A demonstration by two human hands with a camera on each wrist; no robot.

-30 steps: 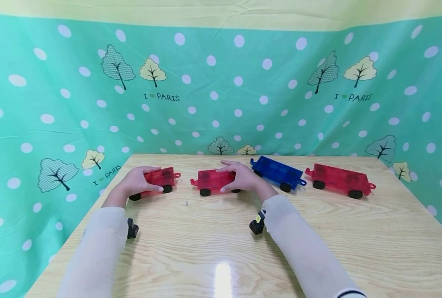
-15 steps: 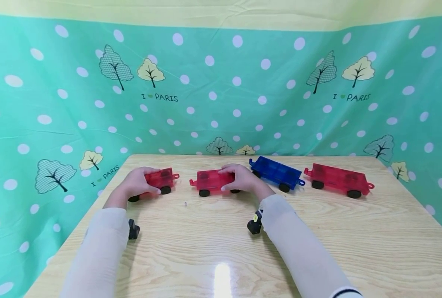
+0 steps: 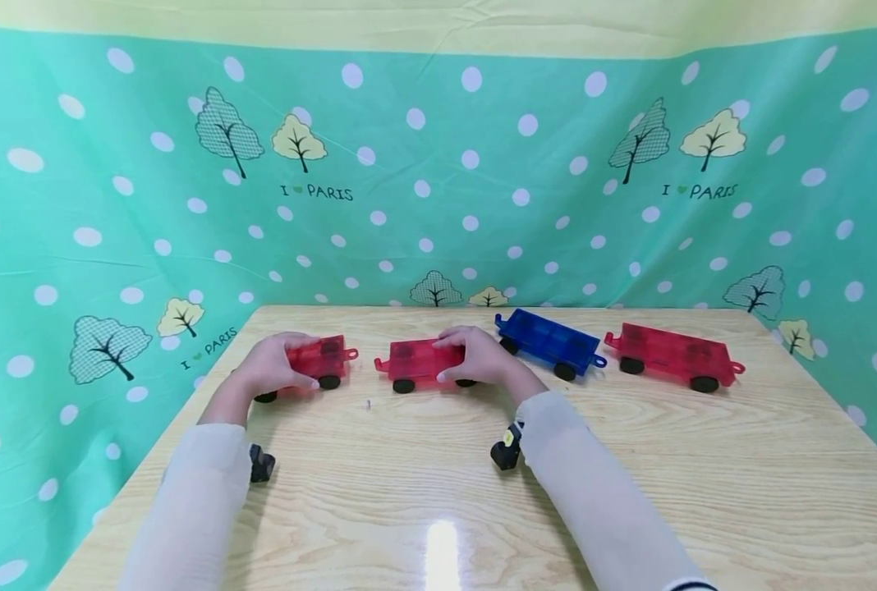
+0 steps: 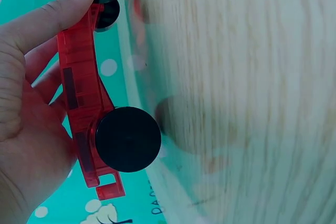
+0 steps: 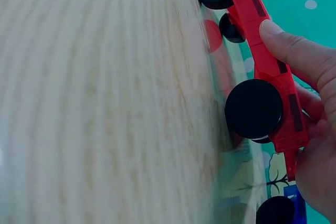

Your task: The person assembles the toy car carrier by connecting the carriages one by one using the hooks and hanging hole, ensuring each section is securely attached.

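Observation:
At the table's far left, my left hand (image 3: 274, 364) grips a translucent red toy train car (image 3: 325, 357) between thumb and fingers. In the left wrist view the thumb lies near a black wheel (image 4: 128, 139) end of that car. My right hand (image 3: 479, 357) holds a second red toy train car (image 3: 415, 361) at its right part, thumb on the near side. The left car's loop coupling (image 3: 351, 354) faces the right car's hook (image 3: 383, 364), with a gap of table between them. Both cars stand lengthwise, roughly in line.
A blue toy train car (image 3: 549, 341) stands right of my right hand, angled. Farther right is a third red train car (image 3: 671, 357), its hook near the blue car's loop. A polka-dot curtain (image 3: 424, 164) rises behind the wooden table (image 3: 379, 492).
Both hands keep their grip on the red cars. The two held cars have shifted very slightly toward the near side; the blue car and the far-right red car stay put.

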